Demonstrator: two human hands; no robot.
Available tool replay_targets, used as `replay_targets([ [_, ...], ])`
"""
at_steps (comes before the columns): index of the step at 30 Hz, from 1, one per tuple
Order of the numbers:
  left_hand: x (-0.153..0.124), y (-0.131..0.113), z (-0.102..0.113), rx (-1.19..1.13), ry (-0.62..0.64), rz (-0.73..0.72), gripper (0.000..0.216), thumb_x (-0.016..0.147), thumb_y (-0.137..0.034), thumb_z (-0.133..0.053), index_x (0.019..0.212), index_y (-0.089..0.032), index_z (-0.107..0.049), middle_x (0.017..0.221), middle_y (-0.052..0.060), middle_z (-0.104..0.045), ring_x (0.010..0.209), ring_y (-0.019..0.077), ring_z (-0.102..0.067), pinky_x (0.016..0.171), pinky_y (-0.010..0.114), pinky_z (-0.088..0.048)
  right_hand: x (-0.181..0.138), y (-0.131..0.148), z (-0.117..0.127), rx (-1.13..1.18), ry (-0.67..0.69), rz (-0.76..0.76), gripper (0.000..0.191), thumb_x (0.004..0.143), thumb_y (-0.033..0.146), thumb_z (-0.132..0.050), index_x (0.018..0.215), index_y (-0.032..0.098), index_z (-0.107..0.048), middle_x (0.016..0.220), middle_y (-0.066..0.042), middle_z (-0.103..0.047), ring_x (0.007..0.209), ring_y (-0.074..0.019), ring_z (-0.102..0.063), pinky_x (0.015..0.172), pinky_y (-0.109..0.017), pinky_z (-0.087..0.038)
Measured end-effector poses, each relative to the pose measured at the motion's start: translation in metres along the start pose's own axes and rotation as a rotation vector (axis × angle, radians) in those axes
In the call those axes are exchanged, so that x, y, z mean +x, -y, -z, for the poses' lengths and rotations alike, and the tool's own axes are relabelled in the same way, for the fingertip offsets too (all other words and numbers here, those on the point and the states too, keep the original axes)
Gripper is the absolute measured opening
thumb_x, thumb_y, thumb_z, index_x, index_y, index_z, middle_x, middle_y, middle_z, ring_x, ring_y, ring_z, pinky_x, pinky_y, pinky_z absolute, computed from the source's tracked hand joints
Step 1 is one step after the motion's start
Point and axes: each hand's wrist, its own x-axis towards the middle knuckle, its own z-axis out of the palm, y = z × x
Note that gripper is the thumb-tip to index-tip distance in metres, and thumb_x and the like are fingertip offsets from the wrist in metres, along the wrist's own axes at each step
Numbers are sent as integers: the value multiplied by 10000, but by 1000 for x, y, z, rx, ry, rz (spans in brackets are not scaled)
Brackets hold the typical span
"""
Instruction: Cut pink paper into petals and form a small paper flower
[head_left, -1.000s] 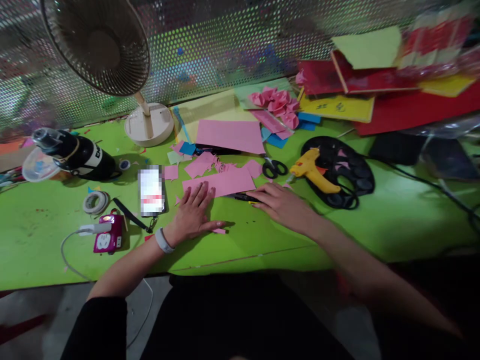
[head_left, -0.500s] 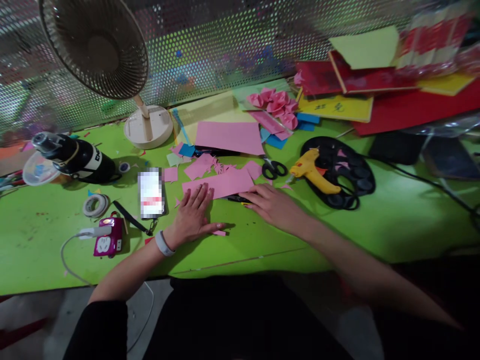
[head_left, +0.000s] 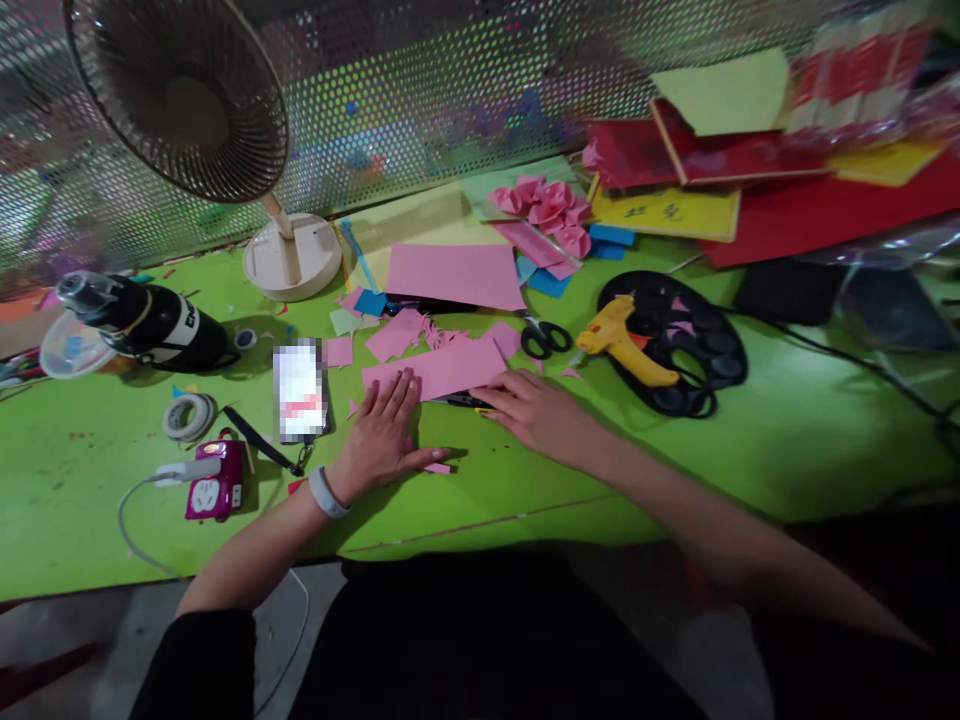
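Note:
My left hand (head_left: pixel 379 435) lies flat with its fingers spread, the fingertips pressing on the left part of a pink paper strip (head_left: pixel 442 368). By the strip's lower right edge, my right hand (head_left: pixel 536 415) has its fingers bent around a slim black tool with a bit of yellow, which looks like a utility knife (head_left: pixel 456 399). Most of that tool is hidden by the fingers and the paper. A small pink scrap (head_left: pixel 437 468) sits beside my left thumb. Pink paper pieces (head_left: pixel 401 335) are scattered just beyond the strip. Black-handled scissors (head_left: pixel 546 338) rest behind my right hand.
A yellow glue gun (head_left: pixel 626 340) lies on a black palette-shaped tray (head_left: pixel 731 350) to the right. Leftward are a phone (head_left: pixel 300 390), tape roll (head_left: pixel 187 415), purple power adapter (head_left: pixel 217 480), black bottle (head_left: pixel 169 325) and fan (head_left: pixel 292 260). Pink paper flowers (head_left: pixel 547 208) sit behind.
The view has shifted slightly left. My right hand has moved a little left along the strip's lower edge, where more of the black tool shows. My left hand stays on the paper.

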Motion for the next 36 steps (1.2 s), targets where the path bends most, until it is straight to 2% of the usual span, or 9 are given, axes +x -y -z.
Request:
replay_targets([
  [14,1,-1,1,14,-15,-11,1108,906,-862,-252,1621,-164,228,1713,160,-163,1595,300,-175,1302,469,-71,2,4,1,-12,-1,33,353,1014,171,-477,1308,165,-674,1086,-142,-680,1026,-268,-650,856,-428,-604],
  [19,0,0,1,4,-21,-16,1086,918,-846,-259,1623,-177,226,1718,146,-149,1593,304,-180,1303,472,-64,0,2,1,-3,-9,23,354,1006,169,-503,1308,193,-687,1109,-138,-700,1021,-266,-665,845,-426,-608],
  [25,0,0,2,-1,-15,-8,1122,904,-864,-267,1622,-155,224,1715,163,-148,1595,307,-172,1303,472,-67,4,6,0,-80,-22,49,333,1014,156,-505,1299,148,-678,1143,-139,-724,1058,-267,-665,870,-418,-602],
  [29,0,-1,4,8,0,-7,1110,909,-857,-273,1628,-160,206,1713,157,-165,1596,299,-169,1304,475,-60,-1,5,-2,-87,-31,79,349,1008,117,-492,1297,163,-683,1202,-132,-733,1097,-257,-668,902,-419,-592],
  [36,0,-1,1,1,-9,-3,1107,915,-847,-290,1632,-154,191,1714,166,-158,1600,305,-146,1303,481,-38,-3,4,-3,-77,-43,51,356,1003,130,-511,1314,155,-684,1197,-140,-735,1091,-273,-671,882,-427,-591],
])
